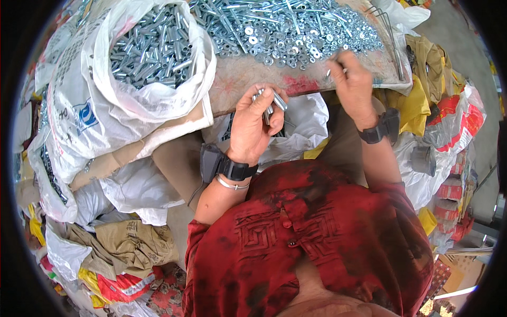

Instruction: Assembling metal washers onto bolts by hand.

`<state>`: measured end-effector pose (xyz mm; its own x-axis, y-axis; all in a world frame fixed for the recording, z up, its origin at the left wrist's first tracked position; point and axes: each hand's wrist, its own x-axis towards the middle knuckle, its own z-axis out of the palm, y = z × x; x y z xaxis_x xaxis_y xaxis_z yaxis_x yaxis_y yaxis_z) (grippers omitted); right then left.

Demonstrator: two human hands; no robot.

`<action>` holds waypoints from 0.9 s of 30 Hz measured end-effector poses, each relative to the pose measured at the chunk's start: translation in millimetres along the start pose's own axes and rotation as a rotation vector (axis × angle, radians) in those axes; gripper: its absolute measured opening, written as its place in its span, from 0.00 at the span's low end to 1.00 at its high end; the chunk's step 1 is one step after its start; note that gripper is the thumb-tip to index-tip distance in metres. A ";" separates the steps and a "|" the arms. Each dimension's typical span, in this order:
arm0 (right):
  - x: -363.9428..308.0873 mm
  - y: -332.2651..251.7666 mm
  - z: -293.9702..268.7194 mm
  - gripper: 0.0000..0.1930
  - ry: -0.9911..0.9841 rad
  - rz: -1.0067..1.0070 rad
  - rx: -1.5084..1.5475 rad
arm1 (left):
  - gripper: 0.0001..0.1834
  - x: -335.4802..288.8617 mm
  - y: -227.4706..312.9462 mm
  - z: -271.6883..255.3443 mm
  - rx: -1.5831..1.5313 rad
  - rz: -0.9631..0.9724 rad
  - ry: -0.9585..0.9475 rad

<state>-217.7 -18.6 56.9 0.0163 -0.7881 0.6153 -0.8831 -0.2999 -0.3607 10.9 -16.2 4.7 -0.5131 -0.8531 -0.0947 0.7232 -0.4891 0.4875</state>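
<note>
My left hand [252,127] is closed around several shiny metal sleeves [279,101], palm turned up, just off the near edge of the work table [237,74]. To the right, my right hand [355,90] is raised over the table's near edge with its fingers pinched together. A small metal piece [328,73] shows at those fingertips; its exact kind is too small to make out. Beyond both hands lies a heap of loose washers [290,50], mixed with nuts and long thin bolts [317,21].
An open white woven sack [74,100] full of metal sleeves [153,53] stands at the left. Below the table edge, between my legs, is a white plastic bag [309,121]. Bent metal rods [393,42] lie at the table's right end. Crumpled sacks [132,243] surround me.
</note>
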 end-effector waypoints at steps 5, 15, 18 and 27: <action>-19.1 -16.6 -6.8 0.06 -0.170 -0.107 -0.062 | 0.13 -0.1 -0.9 -5.5 0.004 0.030 0.015; -34.6 -69.0 -36.0 0.05 -0.537 0.001 0.258 | 0.10 -3.0 3.3 -6.3 -0.057 0.152 0.037; -34.9 -76.2 -28.8 0.07 -0.488 0.045 0.214 | 0.10 -2.6 2.7 1.8 -0.047 0.140 0.098; 6.0 -113.8 43.4 0.21 -0.030 -0.440 0.095 | 0.17 -11.4 10.3 8.0 0.015 -0.158 0.015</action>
<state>-96.8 -12.5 71.2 0.3953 -0.5894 0.7045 -0.7421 -0.6570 -0.1333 20.5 -10.1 17.8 -0.6130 -0.7683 -0.1843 0.6271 -0.6150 0.4781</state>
